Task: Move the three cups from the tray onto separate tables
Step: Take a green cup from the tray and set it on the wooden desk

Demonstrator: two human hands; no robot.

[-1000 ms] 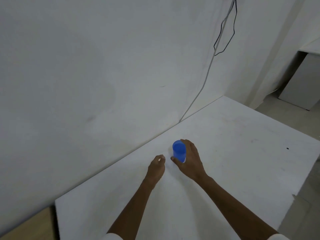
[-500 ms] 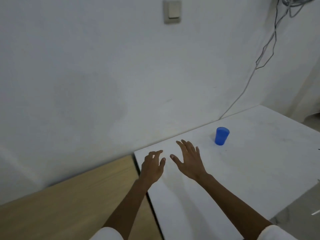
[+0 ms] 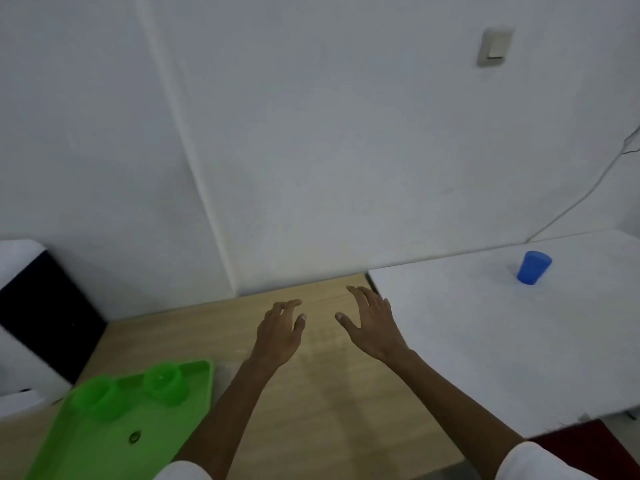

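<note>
A blue cup (image 3: pixel 533 267) stands upright on the white table (image 3: pixel 485 341) at the far right, by itself. A green tray (image 3: pixel 114 445) lies on the wooden table (image 3: pixel 329 410) at the lower left, and two green cups (image 3: pixel 98 398) (image 3: pixel 163 382) stand at its far end. My left hand (image 3: pixel 280 330) and my right hand (image 3: pixel 372 322) hover over the wooden table, both open with fingers spread and holding nothing. The right hand is near the seam between the two tables.
A white wall runs behind both tables, with a light switch (image 3: pixel 494 47) high up and a cable (image 3: pixel 588 192) dropping to the white table. A black and white appliance (image 3: pixel 31 317) stands at the left. A small dark round thing (image 3: pixel 134 437) lies on the tray.
My right hand let go of the blue cup on the white table. Both hands and my view swung left, and the wooden table with the green tray came into view.
</note>
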